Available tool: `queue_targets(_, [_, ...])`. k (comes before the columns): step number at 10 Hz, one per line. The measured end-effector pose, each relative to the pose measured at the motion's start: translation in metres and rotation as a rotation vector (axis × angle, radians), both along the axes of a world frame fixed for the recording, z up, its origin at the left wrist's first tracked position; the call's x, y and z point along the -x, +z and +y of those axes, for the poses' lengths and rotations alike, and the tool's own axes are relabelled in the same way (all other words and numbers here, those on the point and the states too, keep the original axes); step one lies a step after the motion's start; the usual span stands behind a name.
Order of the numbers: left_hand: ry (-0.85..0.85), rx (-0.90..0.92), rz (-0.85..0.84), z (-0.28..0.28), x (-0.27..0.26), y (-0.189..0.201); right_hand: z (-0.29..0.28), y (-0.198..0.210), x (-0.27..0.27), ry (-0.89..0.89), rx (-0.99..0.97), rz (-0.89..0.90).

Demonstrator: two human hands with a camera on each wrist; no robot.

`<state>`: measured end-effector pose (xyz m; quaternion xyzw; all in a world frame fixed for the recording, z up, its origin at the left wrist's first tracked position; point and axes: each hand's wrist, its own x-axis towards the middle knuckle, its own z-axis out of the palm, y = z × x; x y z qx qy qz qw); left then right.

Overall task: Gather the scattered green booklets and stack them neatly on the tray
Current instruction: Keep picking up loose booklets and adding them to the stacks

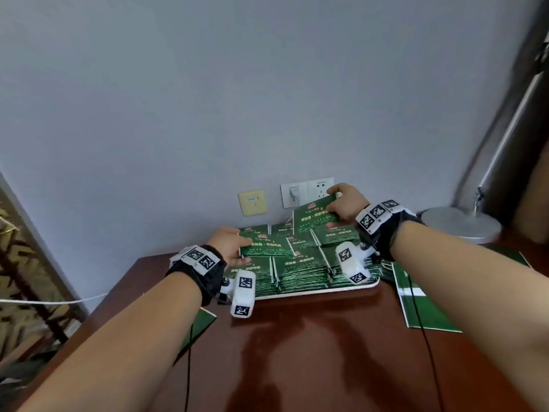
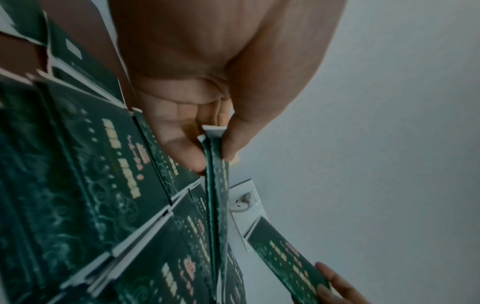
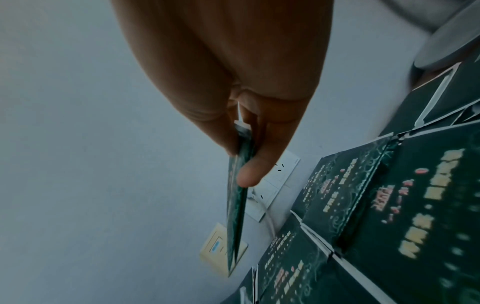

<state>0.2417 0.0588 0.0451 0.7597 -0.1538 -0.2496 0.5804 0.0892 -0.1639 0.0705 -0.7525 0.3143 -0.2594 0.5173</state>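
Observation:
Stacks of green booklets (image 1: pixel 300 269) with gold print fill a white tray (image 1: pixel 315 292) on the dark wooden table. My left hand (image 1: pixel 230 243) pinches a green booklet (image 1: pixel 266 246) over the tray's left side; the left wrist view shows thumb and fingers clamped on this booklet's (image 2: pixel 217 176) edge. My right hand (image 1: pixel 346 202) holds another green booklet (image 1: pixel 315 215) tilted up above the tray's back right, pinched between thumb and fingers (image 3: pixel 246 170). More booklets (image 1: pixel 421 295) lie on the table right of the tray, and one (image 1: pixel 199 325) lies under my left forearm.
The wall rises right behind the tray with a white socket panel (image 1: pixel 306 191), a plugged-in charger and a yellow switch plate (image 1: pixel 252 202). A round silver lamp base (image 1: pixel 463 224) stands at the back right. Thin black cables cross the table (image 1: pixel 297 352).

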Motion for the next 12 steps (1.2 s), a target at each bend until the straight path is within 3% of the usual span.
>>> queue_targets(2, [0.034,0.01,0.063,-0.05,-0.02,-0.008,-0.029,-0.001,-0.039,-0.134,-0.159,-0.013])
queue_targets(4, [0.008,0.027,0.102,-0.087,-0.039,-0.025,-0.054,-0.028,-0.083,-0.042,-0.155,-0.005])
queue_targets(6, [-0.053,-0.044,-0.031,-0.103,-0.052,-0.035,-0.066,-0.034,-0.111,-0.012,-0.232,0.041])
queue_targets(8, [-0.132,-0.161,-0.008,-0.103,-0.05,-0.032,-0.07,-0.045,-0.123,0.046,-0.05,0.165])
queue_targets(12, [-0.197,-0.339,-0.253,-0.114,-0.05,-0.039,-0.064,-0.05,-0.134,0.063,0.224,0.415])
